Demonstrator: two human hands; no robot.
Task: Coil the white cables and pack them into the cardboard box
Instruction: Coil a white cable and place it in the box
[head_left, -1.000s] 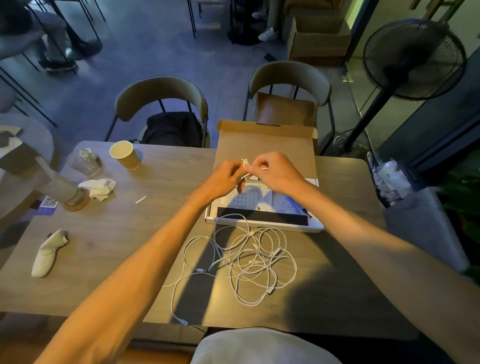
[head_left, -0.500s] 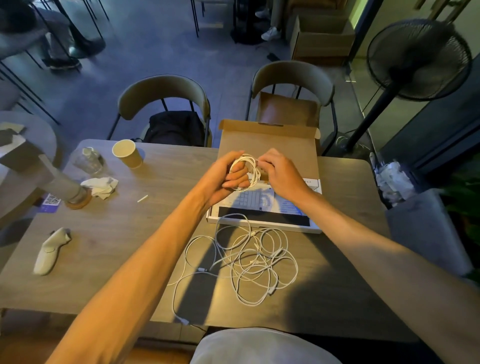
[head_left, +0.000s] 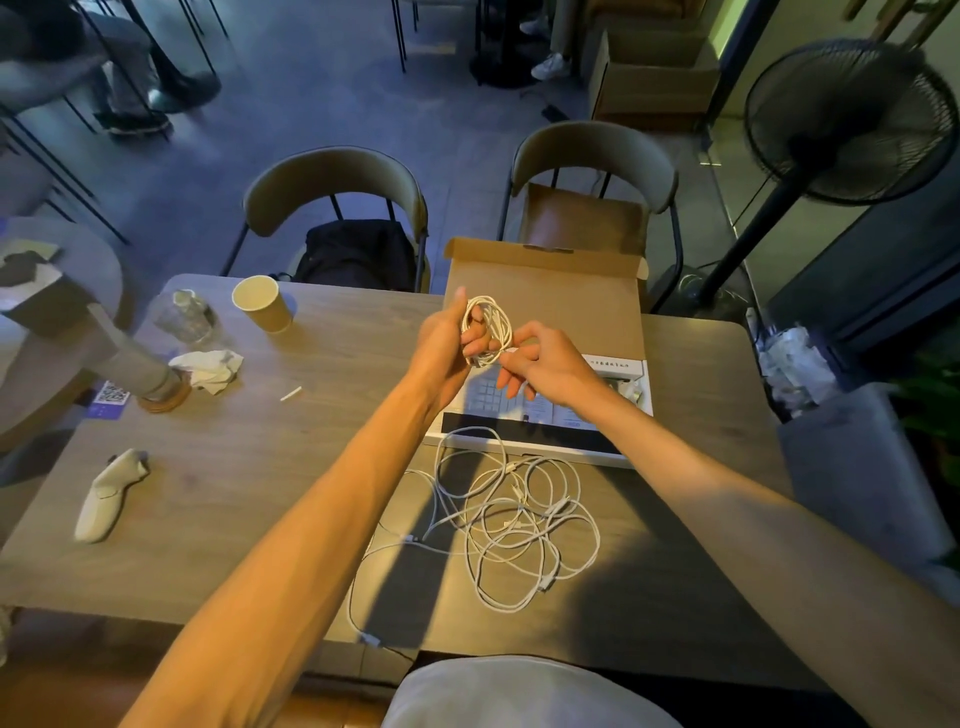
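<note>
One coiled white cable (head_left: 487, 328) is clasped in my left hand (head_left: 442, 347) grip, my right hand (head_left: 548, 364) pinching its loose end over the open cardboard box (head_left: 571, 299), while tangled cables (head_left: 514, 519) lie uncoiled on the worktop (head_left: 260, 467).

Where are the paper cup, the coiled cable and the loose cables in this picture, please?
paper cup (head_left: 267, 312): head view, on its side wall.
coiled cable (head_left: 503, 325): head view, on the right arc of the loop.
loose cables (head_left: 511, 519): head view, on the middle of the tangle.
</note>
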